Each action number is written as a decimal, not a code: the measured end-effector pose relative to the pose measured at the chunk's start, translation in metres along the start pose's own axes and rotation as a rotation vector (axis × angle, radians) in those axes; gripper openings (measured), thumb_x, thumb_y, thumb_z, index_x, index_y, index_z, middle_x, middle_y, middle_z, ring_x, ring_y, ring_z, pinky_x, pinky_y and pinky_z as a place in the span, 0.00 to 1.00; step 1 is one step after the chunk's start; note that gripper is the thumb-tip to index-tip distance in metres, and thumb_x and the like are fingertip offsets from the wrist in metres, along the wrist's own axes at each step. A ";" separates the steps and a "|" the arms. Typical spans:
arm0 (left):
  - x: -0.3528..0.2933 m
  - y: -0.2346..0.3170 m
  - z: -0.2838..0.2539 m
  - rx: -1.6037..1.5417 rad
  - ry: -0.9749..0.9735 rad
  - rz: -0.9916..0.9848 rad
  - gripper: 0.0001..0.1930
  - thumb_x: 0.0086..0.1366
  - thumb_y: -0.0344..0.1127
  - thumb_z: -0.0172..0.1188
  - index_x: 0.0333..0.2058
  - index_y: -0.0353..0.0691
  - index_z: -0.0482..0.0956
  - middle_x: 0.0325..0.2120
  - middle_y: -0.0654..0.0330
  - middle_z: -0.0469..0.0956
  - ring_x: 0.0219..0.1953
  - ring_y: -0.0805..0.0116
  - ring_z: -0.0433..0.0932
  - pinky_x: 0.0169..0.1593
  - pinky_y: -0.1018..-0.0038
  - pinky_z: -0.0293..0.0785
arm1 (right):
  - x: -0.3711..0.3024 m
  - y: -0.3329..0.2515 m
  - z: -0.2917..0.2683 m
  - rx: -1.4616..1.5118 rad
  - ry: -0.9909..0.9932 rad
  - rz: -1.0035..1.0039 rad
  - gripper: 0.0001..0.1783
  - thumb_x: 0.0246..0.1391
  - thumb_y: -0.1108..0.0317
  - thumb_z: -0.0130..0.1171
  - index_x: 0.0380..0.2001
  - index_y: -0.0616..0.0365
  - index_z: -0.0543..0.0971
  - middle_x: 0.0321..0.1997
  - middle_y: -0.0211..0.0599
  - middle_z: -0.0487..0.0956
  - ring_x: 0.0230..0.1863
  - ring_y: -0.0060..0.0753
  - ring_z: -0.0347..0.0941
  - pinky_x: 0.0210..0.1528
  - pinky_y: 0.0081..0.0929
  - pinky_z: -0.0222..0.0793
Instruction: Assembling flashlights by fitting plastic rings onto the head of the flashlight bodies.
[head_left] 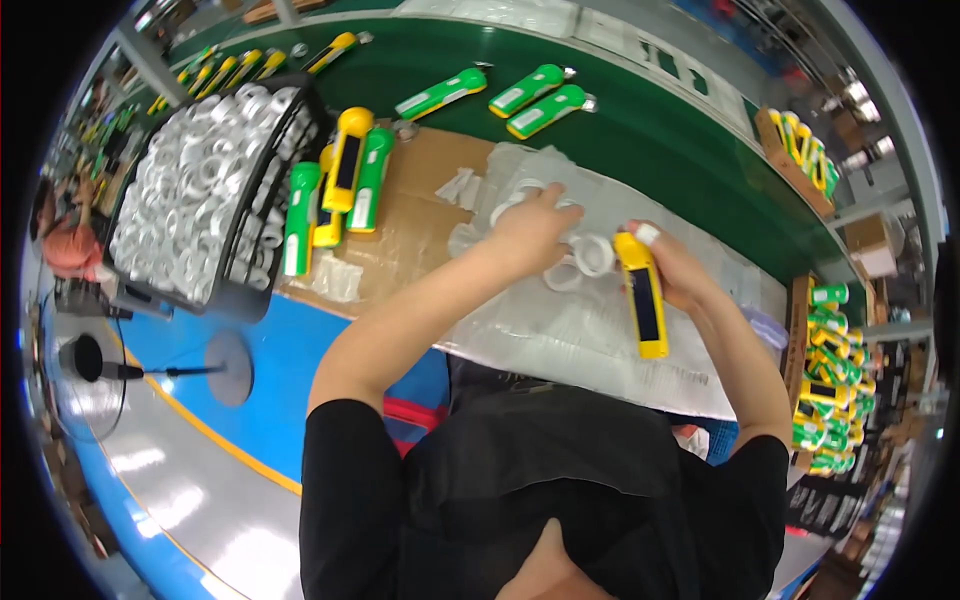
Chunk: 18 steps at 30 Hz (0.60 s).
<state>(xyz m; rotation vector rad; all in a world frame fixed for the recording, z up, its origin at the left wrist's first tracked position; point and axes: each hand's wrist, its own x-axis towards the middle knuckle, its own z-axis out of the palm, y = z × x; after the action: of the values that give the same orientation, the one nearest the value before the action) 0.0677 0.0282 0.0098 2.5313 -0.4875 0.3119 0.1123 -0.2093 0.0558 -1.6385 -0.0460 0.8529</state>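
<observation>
Nearest the camera is the wearer's own torso in black, with two bare forearms reaching forward over one surface, which is covered by brown cardboard and a clear plastic sheet. The right grip is closed around one yellow torch, held above the sheet at its right part, dark panel showing, its lower end toward the wearer. The left grip is lowered over white rings at the sheet's far side; whether its fingers clasp one I cannot tell. Two white rings lie clear of it, between both grips and just beside each other; those under the fingers are too hidden to count.

On the cardboard's left part stand four torches close together, two green and two yellow. Three green torches lie on the dark green strip beyond. One black crate at left holds white rings, too many to count. Along the right are two boxes of torches, one farther off than the other.
</observation>
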 end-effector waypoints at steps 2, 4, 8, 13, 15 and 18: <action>-0.003 -0.001 0.010 0.013 0.044 0.032 0.27 0.49 0.37 0.67 0.51 0.50 0.74 0.55 0.50 0.67 0.54 0.45 0.69 0.49 0.59 0.75 | 0.000 0.006 -0.014 0.021 0.002 0.023 0.25 0.59 0.44 0.53 0.47 0.53 0.72 0.36 0.34 0.77 0.36 0.29 0.76 0.33 0.35 0.78; -0.003 0.006 0.009 0.042 0.024 0.064 0.27 0.50 0.38 0.68 0.51 0.51 0.74 0.54 0.51 0.67 0.54 0.46 0.70 0.49 0.59 0.75 | -0.006 0.011 -0.024 0.009 0.001 0.024 0.26 0.59 0.43 0.53 0.48 0.54 0.72 0.38 0.34 0.78 0.37 0.30 0.77 0.32 0.35 0.78; -0.035 -0.003 -0.063 0.037 0.165 0.022 0.25 0.50 0.39 0.68 0.49 0.51 0.76 0.51 0.54 0.70 0.54 0.51 0.71 0.49 0.60 0.75 | -0.018 0.007 -0.033 -0.085 0.117 0.075 0.30 0.59 0.41 0.51 0.53 0.54 0.71 0.43 0.35 0.79 0.45 0.34 0.77 0.37 0.39 0.76; -0.145 -0.112 -0.217 0.306 0.486 -0.290 0.19 0.52 0.43 0.63 0.43 0.47 0.80 0.40 0.57 0.78 0.40 0.58 0.78 0.44 0.61 0.75 | -0.015 0.000 -0.057 -0.235 0.046 0.140 0.31 0.60 0.40 0.48 0.56 0.51 0.70 0.49 0.37 0.78 0.55 0.38 0.72 0.47 0.44 0.70; -0.203 -0.128 -0.294 0.279 0.141 -0.603 0.36 0.56 0.61 0.60 0.59 0.46 0.71 0.53 0.43 0.73 0.59 0.49 0.69 0.63 0.64 0.62 | -0.018 -0.007 -0.075 -0.063 0.226 0.059 0.30 0.61 0.39 0.46 0.56 0.49 0.69 0.52 0.37 0.77 0.60 0.39 0.68 0.54 0.48 0.65; -0.254 -0.142 -0.303 0.326 0.029 -0.769 0.42 0.56 0.68 0.56 0.60 0.42 0.68 0.53 0.45 0.74 0.57 0.49 0.71 0.60 0.64 0.64 | -0.012 -0.023 -0.079 0.036 0.334 0.029 0.28 0.64 0.41 0.42 0.57 0.49 0.67 0.54 0.38 0.75 0.64 0.40 0.65 0.61 0.51 0.58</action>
<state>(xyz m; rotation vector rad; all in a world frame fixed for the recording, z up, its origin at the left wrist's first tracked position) -0.1421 0.3765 0.1153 2.7874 0.5985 0.1354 0.1561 -0.2751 0.0819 -1.7312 0.2257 0.5887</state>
